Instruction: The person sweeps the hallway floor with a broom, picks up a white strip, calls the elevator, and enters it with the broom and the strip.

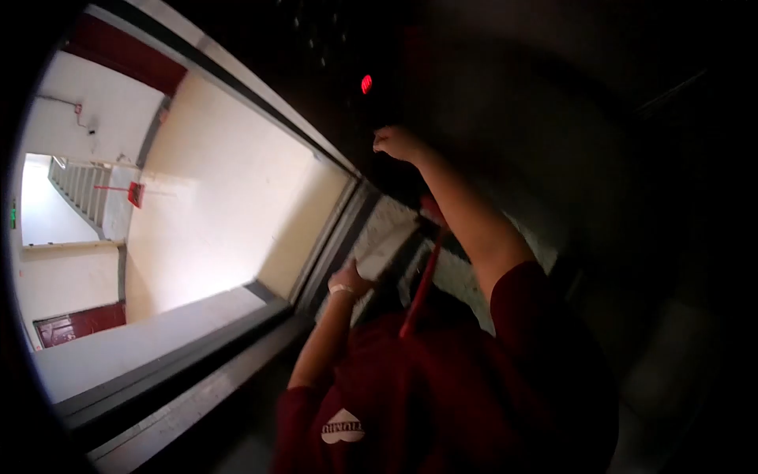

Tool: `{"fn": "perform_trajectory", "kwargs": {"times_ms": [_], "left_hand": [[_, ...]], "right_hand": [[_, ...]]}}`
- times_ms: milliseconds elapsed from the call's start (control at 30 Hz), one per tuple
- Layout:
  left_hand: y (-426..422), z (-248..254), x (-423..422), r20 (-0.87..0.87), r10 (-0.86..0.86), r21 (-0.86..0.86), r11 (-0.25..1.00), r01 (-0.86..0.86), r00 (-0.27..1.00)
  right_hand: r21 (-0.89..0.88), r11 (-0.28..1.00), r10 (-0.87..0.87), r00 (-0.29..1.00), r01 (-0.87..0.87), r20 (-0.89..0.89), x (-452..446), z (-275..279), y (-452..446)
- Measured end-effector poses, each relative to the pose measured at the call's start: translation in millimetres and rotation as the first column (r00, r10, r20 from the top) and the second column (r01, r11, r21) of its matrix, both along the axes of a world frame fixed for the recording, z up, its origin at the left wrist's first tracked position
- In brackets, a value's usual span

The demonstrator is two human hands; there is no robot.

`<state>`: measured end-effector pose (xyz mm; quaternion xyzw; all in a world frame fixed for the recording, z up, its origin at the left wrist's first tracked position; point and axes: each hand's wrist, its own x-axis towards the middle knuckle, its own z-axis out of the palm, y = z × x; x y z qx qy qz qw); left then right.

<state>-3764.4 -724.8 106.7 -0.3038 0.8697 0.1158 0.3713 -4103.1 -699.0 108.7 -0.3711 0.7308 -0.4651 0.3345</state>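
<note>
My right hand [397, 144] reaches forward into the dark, just below a glowing red light [366, 84]. Its fingers are curled together, and what they hold, if anything, is lost in the dark. Lower down and to the left, my left hand [349, 281] is beside the grey door frame [335, 237], a pale band round its wrist. The thumb stands apart from the fingers, and I see nothing in the hand. Between my arms, a red stick [424, 284] like a broom handle slants up from my shirt to a red piece [432, 210]; neither hand is on it.
The doorway on the left opens on a bright hallway with a cream floor [221, 189]. Farther in are a red long-handled dustpan [136, 194], a stair railing [83, 189] and a dark red door [79, 324]. Deep shadow covers the right side.
</note>
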Motion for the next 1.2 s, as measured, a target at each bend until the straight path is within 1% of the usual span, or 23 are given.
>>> {"fn": "perform_trajectory", "kwargs": {"times_ms": [33, 100, 133, 167, 200, 233, 267, 300, 367, 433, 467, 500, 533, 567, 600, 667, 733, 833, 1000, 1033, 1100, 1133, 1200], "left_hand": [[4.9, 11.2, -2.8, 0.023, 0.072, 0.057, 0.996, -0.073, 0.997], [7.3, 20.5, -4.9, 0.020, 0.188, 0.137, 0.972, -0.189, 0.982], [7.9, 20.3, -0.1, 0.005, 0.231, 0.170, 0.959, -0.228, 0.973], [9.3, 26.4, -1.5, 0.038, 0.237, 0.188, 0.952, -0.240, 0.971], [10.9, 28.4, -2.2, 0.037, 0.228, 0.193, 0.954, -0.231, 0.973], [12.4, 29.8, 0.2, 0.049, 0.210, 0.179, 0.960, -0.215, 0.977], [11.8, 30.8, 3.4, 0.057, 0.190, 0.163, 0.967, -0.197, 0.980], [6.6, 10.7, 13.9, -0.008, 0.103, 0.132, 0.986, -0.101, 0.995], [4.1, 16.5, 21.1, -0.009, 0.104, 0.140, 0.985, -0.102, 0.995], [1.6, 16.8, 36.6, -0.067, 0.044, 0.092, 0.995, -0.038, 0.997], [-3.5, 17.0, 47.4, 0.028, 0.149, 0.175, 0.973, -0.152, 0.988], [-9.7, 12.3, 60.4, 0.018, 0.180, 0.193, 0.964, -0.180, 0.984], [-13.0, 14.9, 73.9, 0.009, 0.214, 0.213, 0.954, -0.211, 0.977], [-16.6, 20.2, 89.4, -0.006, 0.251, 0.215, 0.946, -0.244, 0.968], [-19.6, 31.6, 103.7, -0.014, 0.285, 0.214, 0.937, -0.275, 0.959], [-35.2, 12.3, 153.0, -0.110, 0.257, 0.164, 0.957, -0.238, 0.960], [-42.8, 10.6, 200.1, -0.109, 0.318, 0.152, 0.942, -0.300, 0.942], [-44.8, 18.1, 268.4, -0.134, 0.411, 0.112, 0.910, -0.398, 0.902], [-46.4, 8.6, 360.9, -0.140, 0.563, 0.111, 0.826, -0.552, 0.814], [-47.9, 3.2, 379.4, -0.132, 0.553, 0.079, 0.833, -0.547, 0.823], [-47.1, 4.1, 397.3, -0.088, 0.556, 0.023, 0.830, -0.557, 0.826], [-48.8, 1.2, 409.3, -0.086, 0.553, 0.018, 0.833, -0.553, 0.829], [-58.5, -24.8, 442.0, -0.078, 0.556, 0.107, 0.830, -0.548, 0.827]], "right_hand": [[0.118, 0.993, 0.011, 0.994, -0.024, 0.111, 24.4, 10.0, 20.9], [0.152, 0.957, 0.223, 0.961, -0.247, 0.162, 81.9, -9.2, 59.1], [0.281, 0.923, 0.211, 0.958, -0.261, 0.196, 117.2, 7.2, 82.2], [0.287, 0.862, 0.355, 0.902, -0.417, 0.245, 142.0, -26.1, 96.0], [0.348, 0.820, 0.348, 0.878, -0.454, 0.328, 169.0, -27.2, 113.2], [0.494, 0.779, 0.436, 0.900, -0.386, 0.016, 195.9, -42.1, 125.6], [0.495, 0.784, 0.425, 0.905, -0.375, 0.013, 215.5, -39.9, 137.7], [0.555, 0.781, 0.378, 0.924, -0.285, -0.058, 228.2, -36.3, 148.8], [0.608, 0.775, 0.322, 0.935, -0.172, -0.146, 232.0, -28.7, 162.3], [0.627, 0.739, 0.219, 0.968, -0.247, 0.123, 233.0, -11.7, 174.7], [0.639, 0.734, 0.204, 0.972, -0.228, 0.112, 241.4, 0.9, 181.3], [0.652, 0.736, -0.066, 0.938, -0.185, 0.341, 246.5, 18.4, 186.9], [0.670, 0.728, -0.328, 0.786, -0.144, 0.525, 251.9, 28.7, 192.4], [0.602, 0.786, -0.352, 0.697, -0.143, 0.625, 257.9, 28.4, 200.7], [0.612, 0.779, -0.363, 0.701, -0.133, 0.614, 264.0, 15.9, 209.5], [0.438, 0.873, -0.458, 0.668, 0.215, 0.586, 278.4, -11.8, 229.5], [0.451, 0.796, -0.606, 0.535, 0.404, 0.589, 293.8, 18.1, 248.9], [0.417, 0.782, -0.621, 0.536, 0.463, 0.572, 330.1, 30.6, 290.9], [0.336, 0.673, -0.687, 0.387, 0.659, 0.615, 362.7, -1.3, 316.0], [0.288, 0.726, -0.637, 0.454, 0.625, 0.623, 358.3, -26.0, 316.2], [0.407, 0.746, -0.666, 0.568, 0.528, 0.484, 345.2, -62.2, 303.3], [0.407, 0.745, -0.667, 0.562, 0.529, 0.489, 345.2, -72.7, 295.3], [0.525, 0.708, -0.661, 0.706, 0.472, 0.255, 347.8, -90.3, 274.2]]}}
